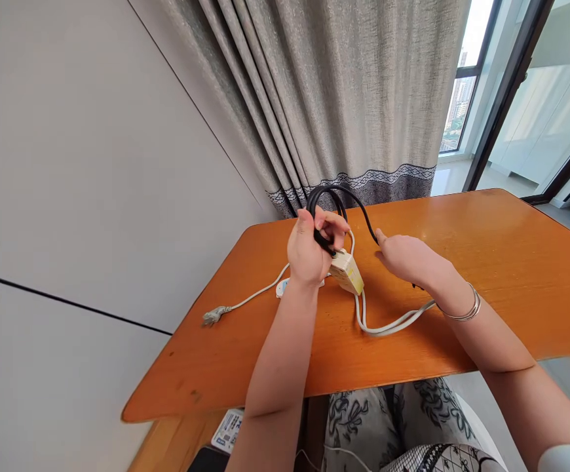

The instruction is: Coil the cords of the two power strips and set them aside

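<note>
My left hand (309,246) is closed around a looped black cable (320,190), its coils rising above the fingers. One strand arcs over to my right hand (403,259), which pinches it between thumb and fingers; a short dark end shows below that hand. Just under my left fingers is a cream, box-shaped block (348,272) with a yellowish side, where the black cable seems to meet it. A doubled white cord (388,328) bends from the block toward my right wrist. Partly hidden behind my left wrist lies a white power strip (282,287).
A white plug (215,316) on a thin cord lies on the left of the orange-brown wooden table (206,367). Grey curtains (363,98) hang behind the table, and a pale wall panel (93,164) stands at left. Below the front edge is a labelled box (228,429).
</note>
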The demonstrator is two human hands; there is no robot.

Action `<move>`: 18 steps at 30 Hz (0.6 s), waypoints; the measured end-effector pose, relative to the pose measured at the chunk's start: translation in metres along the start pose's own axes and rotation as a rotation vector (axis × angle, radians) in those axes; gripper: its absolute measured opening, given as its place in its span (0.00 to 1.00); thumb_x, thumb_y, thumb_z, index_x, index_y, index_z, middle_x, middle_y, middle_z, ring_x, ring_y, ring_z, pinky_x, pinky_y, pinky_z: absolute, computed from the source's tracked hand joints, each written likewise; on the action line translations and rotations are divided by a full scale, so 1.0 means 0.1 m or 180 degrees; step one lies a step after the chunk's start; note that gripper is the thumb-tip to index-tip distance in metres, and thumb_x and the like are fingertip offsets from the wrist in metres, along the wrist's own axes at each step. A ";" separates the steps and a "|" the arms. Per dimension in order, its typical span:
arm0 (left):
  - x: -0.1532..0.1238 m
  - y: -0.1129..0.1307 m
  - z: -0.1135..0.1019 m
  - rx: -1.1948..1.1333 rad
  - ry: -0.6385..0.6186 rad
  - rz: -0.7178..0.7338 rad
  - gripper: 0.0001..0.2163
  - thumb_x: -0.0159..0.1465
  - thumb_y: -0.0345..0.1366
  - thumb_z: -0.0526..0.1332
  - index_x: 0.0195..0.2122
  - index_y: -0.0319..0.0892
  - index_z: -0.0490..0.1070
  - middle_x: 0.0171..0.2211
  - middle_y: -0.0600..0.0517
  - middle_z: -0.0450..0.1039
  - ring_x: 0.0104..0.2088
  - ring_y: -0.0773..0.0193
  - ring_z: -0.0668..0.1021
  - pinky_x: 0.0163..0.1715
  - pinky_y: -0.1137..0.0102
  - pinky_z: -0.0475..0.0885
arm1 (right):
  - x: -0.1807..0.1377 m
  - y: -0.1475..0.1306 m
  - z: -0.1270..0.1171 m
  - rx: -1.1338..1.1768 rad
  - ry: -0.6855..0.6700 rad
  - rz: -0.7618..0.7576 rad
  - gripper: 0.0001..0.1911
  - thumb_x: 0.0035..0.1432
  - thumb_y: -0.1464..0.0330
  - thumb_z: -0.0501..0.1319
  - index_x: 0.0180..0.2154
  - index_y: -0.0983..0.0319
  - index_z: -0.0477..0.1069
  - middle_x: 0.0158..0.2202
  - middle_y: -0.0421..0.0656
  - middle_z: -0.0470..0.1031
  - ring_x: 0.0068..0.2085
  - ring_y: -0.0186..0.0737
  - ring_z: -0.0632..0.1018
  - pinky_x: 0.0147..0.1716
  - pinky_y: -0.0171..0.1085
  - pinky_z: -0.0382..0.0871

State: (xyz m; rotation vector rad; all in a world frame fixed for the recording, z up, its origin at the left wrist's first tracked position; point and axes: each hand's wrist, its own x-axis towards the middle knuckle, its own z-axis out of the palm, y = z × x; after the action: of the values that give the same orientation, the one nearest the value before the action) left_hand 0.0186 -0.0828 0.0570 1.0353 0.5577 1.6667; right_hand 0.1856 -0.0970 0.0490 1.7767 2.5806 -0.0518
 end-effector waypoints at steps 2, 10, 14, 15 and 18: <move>-0.04 -0.07 -0.02 0.0341 -0.0276 0.0104 0.25 0.67 0.57 0.59 0.23 0.43 0.59 0.25 0.50 0.78 0.20 0.67 0.76 0.22 0.75 0.71 | -0.08 -0.07 -0.02 -0.0051 0.0013 -0.0200 0.26 0.71 0.73 0.49 0.66 0.77 0.60 0.44 0.63 0.82 0.47 0.55 0.84 0.41 0.44 0.74; -0.26 -0.25 -0.01 0.1625 -0.1452 0.0548 0.23 0.65 0.58 0.62 0.42 0.42 0.79 0.47 0.41 0.83 0.47 0.53 0.84 0.50 0.62 0.77 | -0.26 -0.19 -0.11 -0.0216 0.0292 -0.0463 0.20 0.68 0.79 0.48 0.51 0.70 0.75 0.41 0.57 0.82 0.41 0.51 0.83 0.32 0.42 0.66; -0.24 -0.21 0.00 0.2217 -0.1278 0.0735 0.15 0.66 0.50 0.64 0.40 0.43 0.79 0.42 0.44 0.82 0.46 0.53 0.82 0.48 0.65 0.74 | -0.31 -0.19 -0.16 -0.0198 0.0908 -0.0450 0.17 0.67 0.78 0.52 0.42 0.67 0.80 0.41 0.55 0.82 0.40 0.49 0.80 0.36 0.44 0.64; -0.23 -0.19 0.00 0.2303 -0.1167 0.0759 0.12 0.65 0.48 0.66 0.37 0.44 0.79 0.38 0.46 0.81 0.43 0.54 0.81 0.44 0.67 0.74 | -0.31 -0.18 -0.16 -0.0152 0.1196 -0.0521 0.17 0.67 0.78 0.52 0.40 0.66 0.80 0.40 0.54 0.82 0.39 0.48 0.79 0.38 0.44 0.64; -0.21 -0.16 -0.01 0.2242 -0.0906 0.0734 0.09 0.65 0.41 0.67 0.30 0.44 0.75 0.25 0.52 0.73 0.30 0.61 0.76 0.32 0.72 0.68 | -0.29 -0.17 -0.13 0.0067 0.2143 -0.0688 0.17 0.70 0.74 0.53 0.36 0.61 0.80 0.36 0.47 0.81 0.36 0.42 0.74 0.51 0.48 0.63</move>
State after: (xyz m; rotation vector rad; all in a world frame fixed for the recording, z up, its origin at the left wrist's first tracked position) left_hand 0.0278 -0.0965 0.0361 1.8717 0.8877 1.4979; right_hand 0.1805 -0.1294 0.0630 1.7323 3.2082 0.6254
